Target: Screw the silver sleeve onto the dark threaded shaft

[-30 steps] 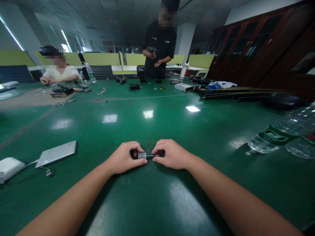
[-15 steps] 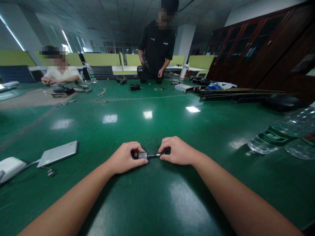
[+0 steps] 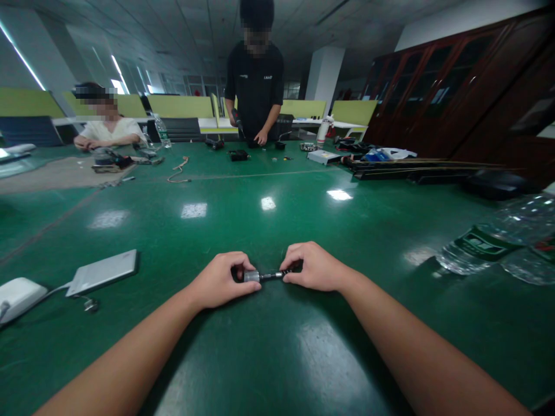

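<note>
Low over the green table (image 3: 243, 346), my left hand (image 3: 220, 281) pinches a short silver metal cylinder (image 3: 251, 276) between thumb and fingers. A thin dark-and-silver shaft (image 3: 272, 276) sticks out of the cylinder toward the right. The shaft's far end sits in the fingertips of my right hand (image 3: 315, 267), which are closed around a small dark piece. Both hands hold this slim assembly level, one at each end. My fingers hide its two ends, and its exact kind is too small to tell.
At left lie a silver flat slab (image 3: 104, 271) with a cable and a white device (image 3: 19, 297). Clear water bottles (image 3: 477, 248) lie at right. Across the table, a person in black (image 3: 255, 86) holds a power drill; another person (image 3: 110, 133) sits at left. Black rails (image 3: 390, 167) lie far right.
My hands keep nearly the same pose on the cylinder and shaft. The standing person across the table has shifted left and leaned down, one hand now at the table.
</note>
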Demonstrator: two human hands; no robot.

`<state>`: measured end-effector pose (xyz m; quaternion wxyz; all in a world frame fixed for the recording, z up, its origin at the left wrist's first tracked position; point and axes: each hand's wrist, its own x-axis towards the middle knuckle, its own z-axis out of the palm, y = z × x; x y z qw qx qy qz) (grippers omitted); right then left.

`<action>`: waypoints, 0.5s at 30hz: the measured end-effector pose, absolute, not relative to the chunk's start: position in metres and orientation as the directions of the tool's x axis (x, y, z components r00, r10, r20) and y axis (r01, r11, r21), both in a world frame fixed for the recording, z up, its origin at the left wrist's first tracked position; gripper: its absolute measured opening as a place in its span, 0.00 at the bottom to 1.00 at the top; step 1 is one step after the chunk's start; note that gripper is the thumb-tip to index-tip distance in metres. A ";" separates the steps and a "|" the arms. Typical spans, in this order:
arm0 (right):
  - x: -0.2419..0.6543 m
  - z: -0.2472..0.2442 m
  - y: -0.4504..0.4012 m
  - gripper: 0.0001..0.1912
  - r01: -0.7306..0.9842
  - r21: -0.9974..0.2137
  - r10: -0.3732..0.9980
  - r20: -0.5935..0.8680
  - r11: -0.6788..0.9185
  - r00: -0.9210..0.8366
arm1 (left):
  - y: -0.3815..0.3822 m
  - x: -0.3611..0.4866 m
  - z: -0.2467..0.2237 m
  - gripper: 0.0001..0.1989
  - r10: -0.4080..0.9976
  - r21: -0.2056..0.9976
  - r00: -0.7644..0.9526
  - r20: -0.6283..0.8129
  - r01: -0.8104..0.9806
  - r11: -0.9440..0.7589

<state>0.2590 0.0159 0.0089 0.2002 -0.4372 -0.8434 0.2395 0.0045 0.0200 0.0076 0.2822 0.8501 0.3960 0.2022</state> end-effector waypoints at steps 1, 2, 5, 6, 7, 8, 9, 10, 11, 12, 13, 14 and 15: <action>0.258 0.009 0.016 0.07 0.637 -0.583 0.831 0.129 0.505 -0.541 | 0.020 0.004 0.007 0.11 0.787 0.640 0.605 0.121 0.559 -0.527; 0.258 0.009 0.016 0.07 0.632 -0.587 0.828 0.129 0.507 -0.545 | 0.020 0.004 0.007 0.11 0.786 0.640 0.606 0.122 0.558 -0.529; 0.253 0.008 0.014 0.09 0.604 -0.631 0.835 0.132 0.487 -0.535 | 0.021 0.004 0.006 0.12 0.787 0.636 0.604 0.126 0.559 -0.532; 0.250 0.007 0.013 0.11 0.582 -0.664 0.840 0.133 0.470 -0.526 | 0.021 0.004 0.006 0.11 0.790 0.635 0.599 0.128 0.563 -0.530; 0.247 0.005 0.012 0.14 0.554 -0.700 0.846 0.135 0.450 -0.516 | 0.021 0.004 0.006 0.11 0.794 0.635 0.594 0.129 0.565 -0.526; 0.245 0.004 0.011 0.18 0.520 -0.734 0.845 0.135 0.436 -0.518 | 0.021 0.005 0.006 0.11 0.797 0.638 0.590 0.128 0.566 -0.522; 0.242 0.003 0.010 0.20 0.494 -0.754 0.840 0.138 0.432 -0.525 | 0.021 0.005 0.006 0.11 0.799 0.641 0.588 0.126 0.566 -0.518; 0.240 0.002 0.009 0.21 0.482 -0.763 0.840 0.143 0.430 -0.523 | 0.021 0.005 0.006 0.12 0.799 0.645 0.589 0.122 0.565 -0.515; 0.239 0.002 0.008 0.22 0.476 -0.766 0.839 0.147 0.432 -0.524 | 0.021 0.005 0.006 0.13 0.797 0.648 0.592 0.118 0.562 -0.514; 0.238 0.002 0.008 0.21 0.478 -0.765 0.842 0.151 0.432 -0.518 | 0.020 0.005 0.007 0.14 0.795 0.650 0.596 0.115 0.561 -0.514; 0.237 0.002 0.007 0.21 0.483 -0.762 0.845 0.153 0.432 -0.513 | 0.020 0.005 0.007 0.14 0.793 0.650 0.599 0.113 0.559 -0.515; 0.237 0.003 0.007 0.21 0.490 -0.755 0.845 0.155 0.436 -0.512 | 0.020 0.004 0.008 0.14 0.791 0.650 0.602 0.112 0.558 -0.517; 0.237 0.003 0.007 0.20 0.498 -0.743 0.841 0.158 0.446 -0.517 | 0.020 0.004 0.008 0.14 0.789 0.651 0.604 0.114 0.555 -0.519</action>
